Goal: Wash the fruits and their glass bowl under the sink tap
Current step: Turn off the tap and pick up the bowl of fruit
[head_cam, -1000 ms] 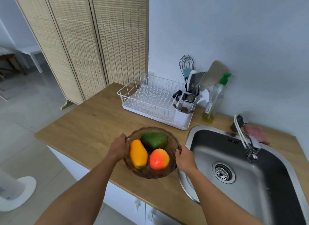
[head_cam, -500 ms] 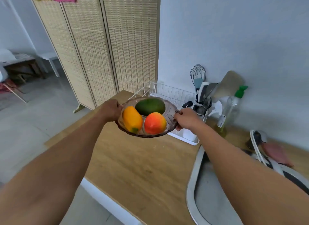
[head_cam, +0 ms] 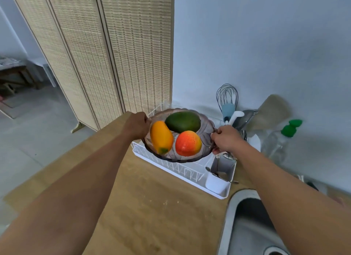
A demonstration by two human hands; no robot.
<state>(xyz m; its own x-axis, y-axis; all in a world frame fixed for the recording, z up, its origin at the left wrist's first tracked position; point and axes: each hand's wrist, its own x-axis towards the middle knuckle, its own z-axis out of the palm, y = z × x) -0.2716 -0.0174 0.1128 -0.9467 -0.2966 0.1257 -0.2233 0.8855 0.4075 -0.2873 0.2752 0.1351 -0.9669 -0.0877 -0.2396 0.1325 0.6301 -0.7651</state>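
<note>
Left hand [head_cam: 137,124] grips left rim of glass bowl [head_cam: 180,160]; right hand [head_cam: 225,139] grips right rim. Bowl held level over dish rack [head_cam: 182,172] at back edge of counter [head_cam: 152,207], likely so fruits [head_cam: 188,143] stay put. Sink [head_cam: 229,216] lies right, unreached.

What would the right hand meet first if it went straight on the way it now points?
The right hand grips the glass bowl at its rim; going on, it would likely meet the red-orange fruit first.

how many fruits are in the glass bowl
3, all in the glass bowl: a yellow-orange fruit at its left, a green fruit at the back, a red-orange fruit at the front right. None looks hidden.
</note>
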